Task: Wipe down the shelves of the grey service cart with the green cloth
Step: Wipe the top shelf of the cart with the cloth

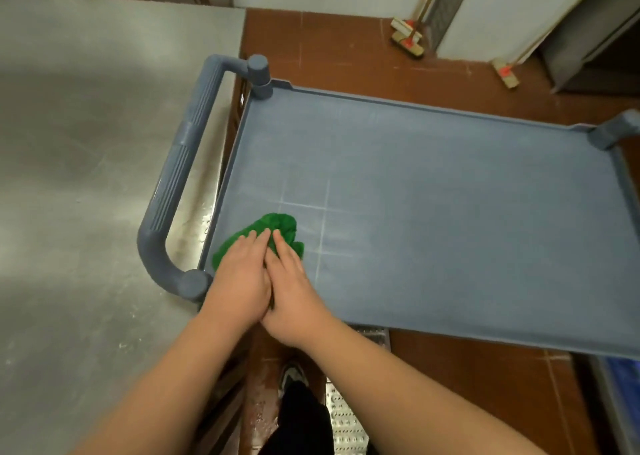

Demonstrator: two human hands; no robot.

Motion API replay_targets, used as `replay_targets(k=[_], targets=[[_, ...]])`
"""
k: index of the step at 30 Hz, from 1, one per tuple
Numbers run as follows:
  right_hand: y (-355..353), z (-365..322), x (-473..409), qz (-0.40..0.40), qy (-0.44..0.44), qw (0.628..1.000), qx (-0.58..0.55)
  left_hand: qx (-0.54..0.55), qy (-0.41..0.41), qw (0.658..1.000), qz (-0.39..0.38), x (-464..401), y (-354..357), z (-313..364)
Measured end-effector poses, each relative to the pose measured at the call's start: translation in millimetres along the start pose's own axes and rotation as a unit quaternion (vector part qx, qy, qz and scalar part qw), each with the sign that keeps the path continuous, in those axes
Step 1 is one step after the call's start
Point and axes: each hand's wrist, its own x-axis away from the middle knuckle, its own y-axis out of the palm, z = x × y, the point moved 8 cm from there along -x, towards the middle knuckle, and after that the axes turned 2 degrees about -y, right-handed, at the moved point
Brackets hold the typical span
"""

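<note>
At the top shelf's [433, 195] near-left corner, we press the cloth [277, 227] flat with both hands.
Our left hand [239, 278] and right hand [294, 281] lie side by side, fingers [251, 236] straight on the bunched cloth, likely to spread pressure beside the handle [176, 177].

Bare forearms; dark trousers [301, 416]; seemingly a grey-white shoe [292, 376].

**Around the work area**

A steel surface [86, 143] fills the nine o'clock side. Red-brown floor tiles [346, 49] run toward twelve, where two brush heads [408, 39] [506, 73] rest near a pale wall. A perforated metal floor grate [341, 416] lies at six.
</note>
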Motion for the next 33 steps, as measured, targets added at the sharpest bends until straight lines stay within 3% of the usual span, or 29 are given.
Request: replay_targets(k=[6,9,12,15,18,25,29,33], targets=[[-70,71,102,0.130,0.094,0.987,-0.030,-0.071,-0.057,0.992,0.089,-2,3,19],[-106,103,137,0.156,0.126,0.979,0.029,-0.131,-0.088,0.981,0.116,-4,11,21],[-136,133,155,0.187,0.160,0.962,0.119,-0.110,-0.095,0.979,0.145,-6,24,36],[-136,153,154,0.109,0.183,0.952,0.218,-0.093,-0.085,0.980,0.153,-2,33,51],[-128,162,152,0.045,0.200,0.948,0.244,-0.062,-0.057,0.987,0.135,9,47,71],[-129,168,158,0.046,0.202,0.941,0.267,-0.072,-0.018,0.991,0.108,21,76,111],[-130,166,156,0.060,0.200,0.947,0.243,-0.069,0.037,0.995,0.069,26,110,171],[-159,167,168,0.114,0.183,0.974,0.069,-0.066,0.036,0.995,0.062,27,136,216]])
